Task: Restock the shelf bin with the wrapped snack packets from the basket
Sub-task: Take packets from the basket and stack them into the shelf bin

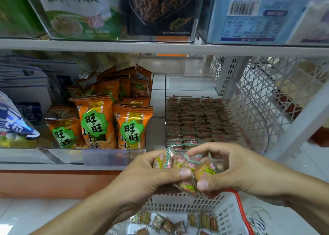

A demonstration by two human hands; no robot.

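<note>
Both hands meet in front of the shelf, sharing one bunch of small clear-wrapped snack packets with pink and green print [187, 165]. The left hand [151, 174] curls round its side, thumb pressed on top; the right hand [231, 170] pinches the other side. Just beyond the fingers, the clear plastic shelf bin [263, 145] already holds neat rows of the same packets, though its front edge looks unfilled. Below the wrists, the white slotted basket with a red handle [185, 205] has more packets left, so I judge the restocking well along but unfinished.

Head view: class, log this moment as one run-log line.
left hand: gripping snack packets | right hand: gripping same bunch | position: above basket, before shelf bin | bin: part-filled
</note>
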